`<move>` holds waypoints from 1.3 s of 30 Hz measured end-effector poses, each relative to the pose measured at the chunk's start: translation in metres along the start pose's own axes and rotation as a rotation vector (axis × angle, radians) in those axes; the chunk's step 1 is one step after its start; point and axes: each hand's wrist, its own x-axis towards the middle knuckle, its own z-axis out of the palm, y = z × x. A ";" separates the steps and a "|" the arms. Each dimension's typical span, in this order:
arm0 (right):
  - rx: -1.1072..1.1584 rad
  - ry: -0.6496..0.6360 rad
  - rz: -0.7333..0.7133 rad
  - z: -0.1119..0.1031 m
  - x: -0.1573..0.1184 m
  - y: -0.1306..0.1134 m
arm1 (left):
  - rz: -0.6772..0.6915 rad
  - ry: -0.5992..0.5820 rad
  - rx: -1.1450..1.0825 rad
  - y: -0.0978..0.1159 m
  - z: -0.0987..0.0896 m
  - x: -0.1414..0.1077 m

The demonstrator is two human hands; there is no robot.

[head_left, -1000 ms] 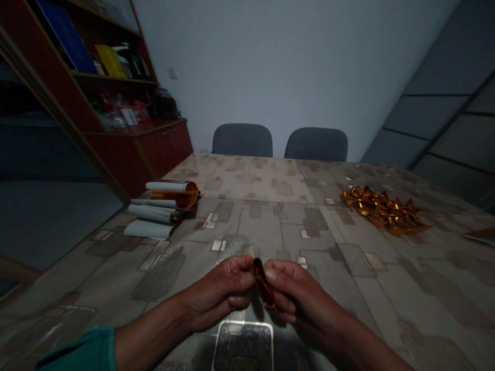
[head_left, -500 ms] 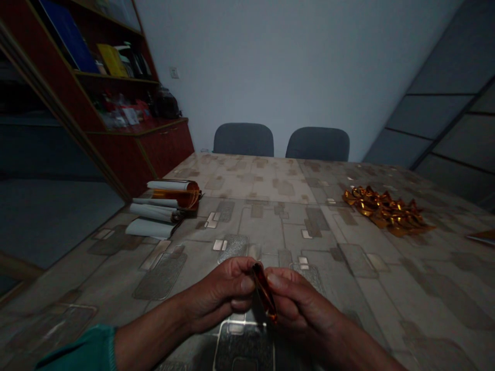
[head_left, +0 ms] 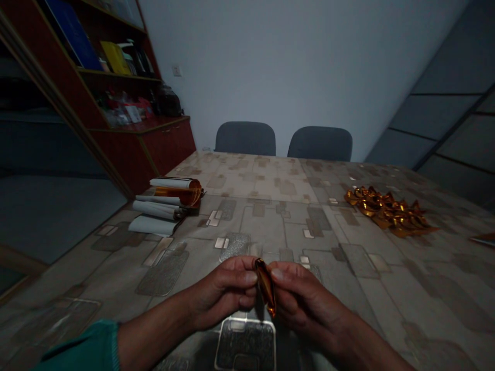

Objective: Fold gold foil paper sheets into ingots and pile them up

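The tabletop (head_left: 247, 175) fills the lower half of the frame. At lower centre, a foil strip (head_left: 266, 287) stands between the person's left grip (head_left: 226, 293) and right grip (head_left: 305, 299), held by both. Left of centre, rolled sheets (head_left: 157, 210) lie stacked on the tabletop. Right of centre, a pile of folded foil pieces (head_left: 390, 212) lies well apart from them. Two chairs (head_left: 245, 139) stand side by side behind the far edge, against the wall (head_left: 294, 62). At upper left, a shelf unit (head_left: 116, 77) holds books (head_left: 73, 36) beyond the tabletop's left corner.
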 end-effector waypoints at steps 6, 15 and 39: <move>0.129 -0.031 0.038 -0.002 0.003 0.002 | 0.023 0.001 -0.048 -0.001 0.000 0.003; 0.194 -0.072 0.011 -0.004 0.003 0.000 | 0.065 0.135 -0.169 -0.007 0.004 0.005; 0.208 -0.004 0.022 -0.013 0.004 0.005 | 0.166 0.162 -0.151 -0.006 0.008 0.008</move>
